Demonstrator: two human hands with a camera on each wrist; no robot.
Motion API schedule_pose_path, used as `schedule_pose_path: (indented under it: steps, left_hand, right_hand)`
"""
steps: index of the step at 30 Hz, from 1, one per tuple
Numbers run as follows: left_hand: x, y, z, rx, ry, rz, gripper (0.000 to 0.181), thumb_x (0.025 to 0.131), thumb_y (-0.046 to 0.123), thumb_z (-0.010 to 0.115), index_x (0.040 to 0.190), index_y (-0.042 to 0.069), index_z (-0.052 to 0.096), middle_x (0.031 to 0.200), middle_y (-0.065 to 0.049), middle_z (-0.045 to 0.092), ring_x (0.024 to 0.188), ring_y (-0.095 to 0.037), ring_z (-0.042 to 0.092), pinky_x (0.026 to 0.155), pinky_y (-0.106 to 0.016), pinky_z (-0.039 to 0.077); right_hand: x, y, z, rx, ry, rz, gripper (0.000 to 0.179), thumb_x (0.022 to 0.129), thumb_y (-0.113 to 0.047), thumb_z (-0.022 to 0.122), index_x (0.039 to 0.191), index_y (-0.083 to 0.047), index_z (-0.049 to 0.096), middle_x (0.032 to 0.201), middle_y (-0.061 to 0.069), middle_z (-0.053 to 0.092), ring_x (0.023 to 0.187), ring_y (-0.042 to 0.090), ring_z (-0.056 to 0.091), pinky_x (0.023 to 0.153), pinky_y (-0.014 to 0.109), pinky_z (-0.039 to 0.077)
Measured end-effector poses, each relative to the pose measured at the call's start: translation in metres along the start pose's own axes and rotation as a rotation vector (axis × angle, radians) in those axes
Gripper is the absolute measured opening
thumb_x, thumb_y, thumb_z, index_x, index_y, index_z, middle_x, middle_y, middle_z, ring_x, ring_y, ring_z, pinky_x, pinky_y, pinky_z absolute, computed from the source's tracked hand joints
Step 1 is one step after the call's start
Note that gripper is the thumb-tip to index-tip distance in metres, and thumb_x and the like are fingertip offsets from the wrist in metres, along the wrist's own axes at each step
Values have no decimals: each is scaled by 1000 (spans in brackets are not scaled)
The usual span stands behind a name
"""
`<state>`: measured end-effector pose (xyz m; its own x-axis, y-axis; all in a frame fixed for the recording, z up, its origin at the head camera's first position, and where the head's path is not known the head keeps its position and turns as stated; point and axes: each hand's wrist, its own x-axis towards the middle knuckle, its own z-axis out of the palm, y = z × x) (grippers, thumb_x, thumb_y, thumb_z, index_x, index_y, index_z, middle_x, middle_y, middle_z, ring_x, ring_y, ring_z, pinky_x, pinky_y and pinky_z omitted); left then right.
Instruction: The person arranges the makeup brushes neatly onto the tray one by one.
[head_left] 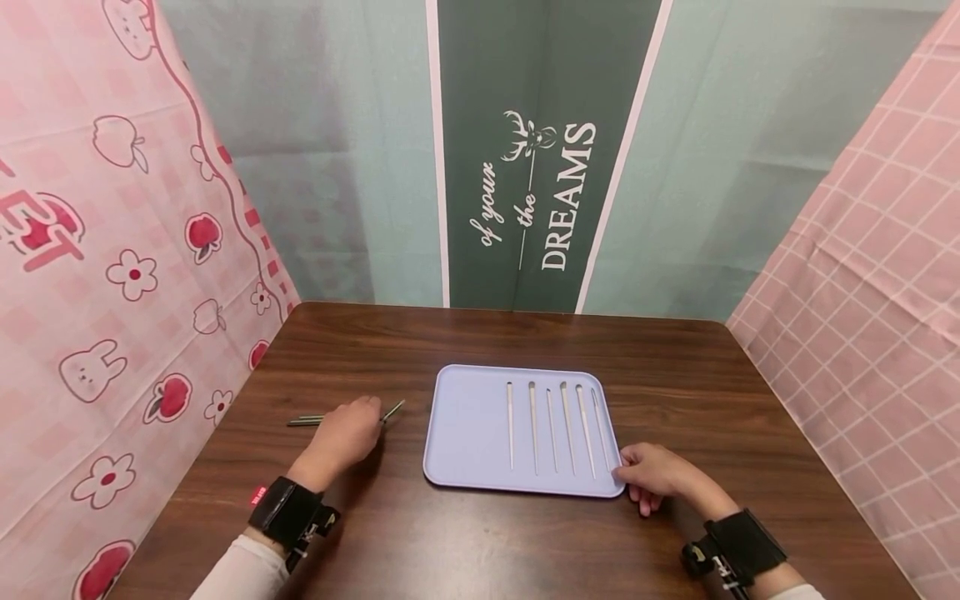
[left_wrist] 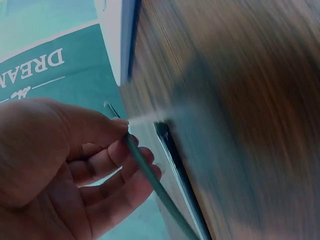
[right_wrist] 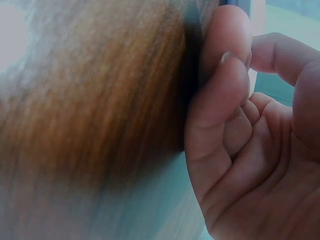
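My left hand (head_left: pixel 351 429) is over the table left of the tray, pinching a slim green-handled brush (left_wrist: pixel 159 187) between thumb and fingers. Right beside it, a second brush (left_wrist: pixel 176 160) with dark bristles lies on the wood in the left wrist view. Handle ends (head_left: pixel 302 420) stick out to the left of the hand in the head view. With thumb and fingers, my right hand (head_left: pixel 651 472) grips the near right corner of the pale lilac tray (head_left: pixel 465 437). Several thin makeup brushes (head_left: pixel 534 425) lie in a row on the tray's right part, bristle ends away from me.
The brown wooden table (head_left: pixel 495 542) ends at a back edge below a green curtain (head_left: pixel 375 150) with printed letters. Pink patterned cloths hang at the left (head_left: pixel 157 333) and the right (head_left: pixel 885 275). Both wrists wear black camera straps (head_left: pixel 288 512).
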<state>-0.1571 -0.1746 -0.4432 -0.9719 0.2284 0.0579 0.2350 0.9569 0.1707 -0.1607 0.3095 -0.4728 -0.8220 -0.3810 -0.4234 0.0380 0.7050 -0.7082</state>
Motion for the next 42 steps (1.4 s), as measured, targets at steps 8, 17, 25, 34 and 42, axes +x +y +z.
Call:
schedule_pose_path:
  steps: [8, 17, 25, 34, 42]
  left_hand:
    - [8, 13, 4, -110, 20, -21, 15, 88, 4, 68, 79, 6, 57, 70, -4, 55, 63, -19, 54, 58, -37, 48]
    - [17, 25, 6, -210, -3, -90, 21, 88, 3, 66, 72, 8, 53, 64, -1, 50, 56, -16, 46, 52, -30, 39]
    - [24, 38, 9, -287, 18, -149, 29, 88, 3, 64, 63, 10, 50, 59, 0, 44, 52, -16, 42, 49, -29, 34]
    - [34, 60, 13, -287, 58, -171, 28, 90, 4, 63, 64, 9, 51, 60, -1, 46, 52, -17, 44, 49, -28, 35]
    - [42, 76, 16, -259, 80, -185, 26, 90, 6, 67, 66, 5, 57, 61, -4, 51, 55, -18, 46, 50, -31, 38]
  right_hand:
    - [0, 1, 0, 9, -3, 0, 22, 95, -12, 60, 75, -8, 52, 60, 4, 60, 44, 9, 61, 43, 25, 49]
    - [1, 1, 0, 10, -2, -3, 22, 95, -12, 61, 75, -8, 52, 60, 4, 60, 44, 9, 60, 43, 25, 48]
    - [1, 1, 1, 12, 1, -2, 21, 94, -12, 60, 75, -8, 52, 60, 4, 60, 44, 9, 60, 43, 24, 48]
    - [-1, 1, 1, 8, 12, -8, 22, 94, -12, 61, 75, -8, 52, 60, 4, 60, 44, 9, 60, 43, 25, 49]
    - [-1, 1, 1, 9, 13, -5, 22, 94, -13, 61, 75, -8, 52, 60, 4, 61, 43, 9, 60, 43, 25, 49]
